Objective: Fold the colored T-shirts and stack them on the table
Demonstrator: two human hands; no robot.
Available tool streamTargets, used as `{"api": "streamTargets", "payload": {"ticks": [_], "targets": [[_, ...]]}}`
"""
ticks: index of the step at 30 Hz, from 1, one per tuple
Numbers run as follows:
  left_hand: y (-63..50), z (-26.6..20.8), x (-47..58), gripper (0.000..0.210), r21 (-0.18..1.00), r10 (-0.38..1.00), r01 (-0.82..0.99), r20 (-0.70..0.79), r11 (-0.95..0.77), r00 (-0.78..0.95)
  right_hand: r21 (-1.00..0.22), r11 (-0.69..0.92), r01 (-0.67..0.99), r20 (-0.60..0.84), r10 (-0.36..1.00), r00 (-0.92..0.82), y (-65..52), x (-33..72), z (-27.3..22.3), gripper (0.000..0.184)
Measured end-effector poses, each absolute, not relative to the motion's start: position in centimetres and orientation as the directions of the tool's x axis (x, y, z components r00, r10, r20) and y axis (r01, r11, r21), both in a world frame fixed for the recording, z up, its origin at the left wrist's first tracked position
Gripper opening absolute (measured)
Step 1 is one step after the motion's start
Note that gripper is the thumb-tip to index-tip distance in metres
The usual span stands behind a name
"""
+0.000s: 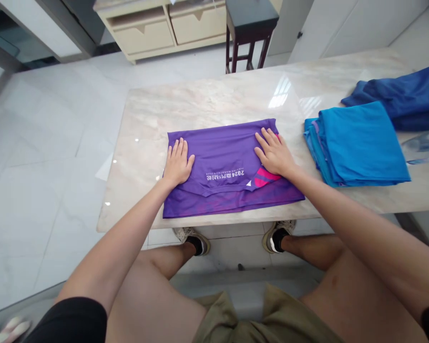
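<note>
A purple shirt [221, 147] lies folded into a wide rectangle near the front edge of the table. White lettering with "2024" and a pink patch show on its upper layer, with the print upside down from where I sit. My left hand [179, 163] rests flat on the shirt's left side, fingers pointing away from me. On its right side, beside the pink patch, my right hand [274, 153] presses down with fingers spread. Neither hand grips the cloth. What lies under the palms is hidden.
Right of the shirt sits a stack of folded blue shirts [364, 143]. Behind it lies a crumpled dark blue garment [407, 95], with clear plastic [425, 145] nearby. The marble table [143, 124] has a dark stool [252, 21] and a cream drawer cabinet [143, 35] beyond it.
</note>
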State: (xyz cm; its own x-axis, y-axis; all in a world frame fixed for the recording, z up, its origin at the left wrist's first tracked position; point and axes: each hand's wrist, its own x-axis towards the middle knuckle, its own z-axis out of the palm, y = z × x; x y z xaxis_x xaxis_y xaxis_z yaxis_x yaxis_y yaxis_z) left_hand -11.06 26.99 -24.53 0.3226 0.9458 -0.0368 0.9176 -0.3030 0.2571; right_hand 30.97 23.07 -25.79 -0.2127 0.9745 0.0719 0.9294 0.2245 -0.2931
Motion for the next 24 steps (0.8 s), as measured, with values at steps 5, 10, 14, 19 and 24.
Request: {"api": "streamTargets", "payload": {"ticks": [5, 10, 14, 19, 24], "targets": [[31.1, -24.9, -10.8, 0.083, 0.27, 0.943, 0.913, -0.043, -0.306, 0.329, -0.295, 0.25, 0.922, 0.053, 0.968, -0.246, 27.4, 31.8, -26.2, 0.075], [28.6, -22.9, -10.1, 0.08, 0.268, 0.954, 0.93, -0.093, -0.251, 0.285, -0.276, 0.303, 0.912, 0.02, 0.95, -0.31, 26.3, 32.8, -24.4, 0.071], [21.9, -21.5, -12.3, 0.063, 0.308, 0.942, 0.891, 0.14, -0.335, 0.306, -0.228, 0.276, 0.934, 0.169, 0.956, -0.241, 21.7, 35.5, -22.7, 0.059], [15.1, -21.0, -16.5, 0.045, 0.432, 0.995, 0.9, 0.094, -0.064, 0.026, -0.385, -0.014, 0.923, 0.084, 0.995, 0.05, 15.5, 38.5, -21.6, 0.037], [13.6, -19.7, -18.1, 0.027, 0.455, 0.988, 0.887, -0.151, 0.082, -0.014, -0.493, -0.113, 0.863, -0.165, 0.986, 0.034, 12.5, 39.6, -21.0, 0.025]]}}
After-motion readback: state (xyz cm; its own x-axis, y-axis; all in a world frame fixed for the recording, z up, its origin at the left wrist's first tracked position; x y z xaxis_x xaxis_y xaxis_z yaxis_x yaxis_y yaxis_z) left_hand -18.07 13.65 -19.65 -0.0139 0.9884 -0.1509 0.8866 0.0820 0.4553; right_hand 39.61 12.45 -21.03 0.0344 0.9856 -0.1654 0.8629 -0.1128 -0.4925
